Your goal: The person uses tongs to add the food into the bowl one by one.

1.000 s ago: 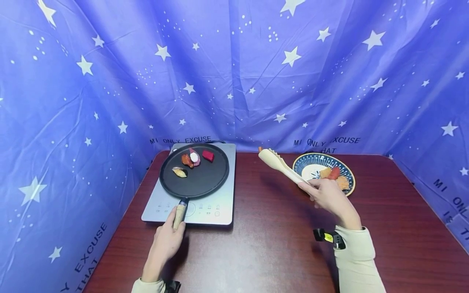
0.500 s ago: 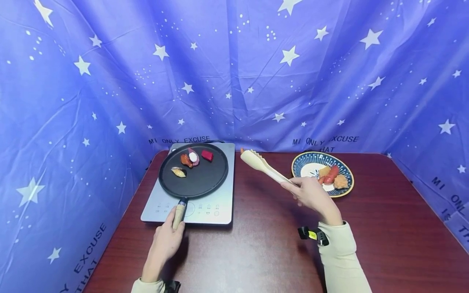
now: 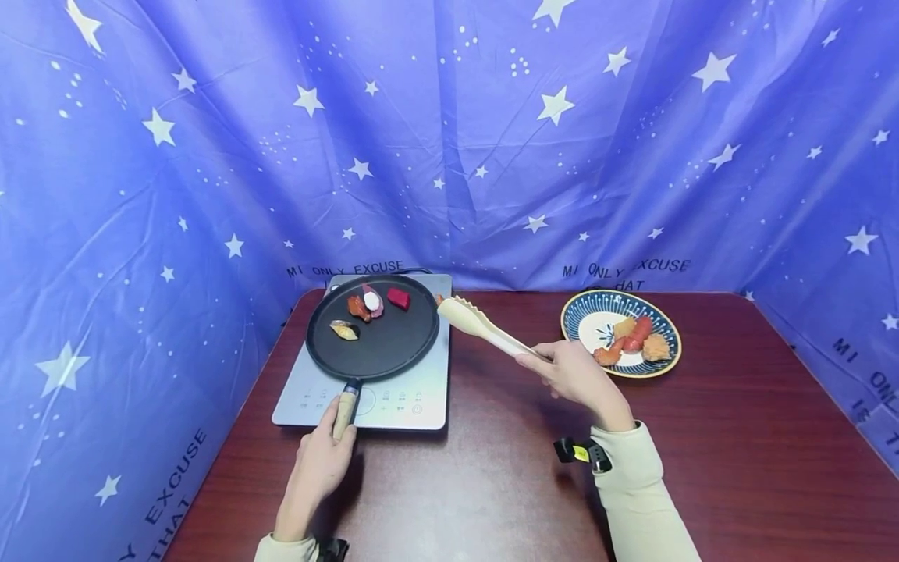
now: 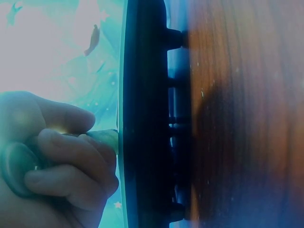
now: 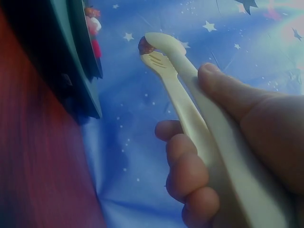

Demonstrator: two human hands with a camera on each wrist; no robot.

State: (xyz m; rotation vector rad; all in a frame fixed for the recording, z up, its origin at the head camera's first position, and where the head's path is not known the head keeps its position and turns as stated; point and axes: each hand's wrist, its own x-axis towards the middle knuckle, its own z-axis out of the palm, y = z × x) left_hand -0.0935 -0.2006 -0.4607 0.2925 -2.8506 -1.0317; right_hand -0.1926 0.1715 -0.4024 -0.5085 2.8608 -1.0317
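1 reddish food piece [image 5: 145, 45] sits pinched in the tongs [image 3: 485, 322], beyond the grasping fingers of the right hand [image 3: 577, 381]; the left hand [image 3: 325, 459] clasps the pan handle [image 3: 343, 414]. Likely a transfer: next calls for reaching over the pan [image 3: 393, 351], ahead of the left fingers.

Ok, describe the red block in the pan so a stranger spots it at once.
A silver cooktop at the person's left carries a round black pan. In the pan's far half lies the red block. It sits furthest right there, solid red, unlike the pink-and-white piece beside it.
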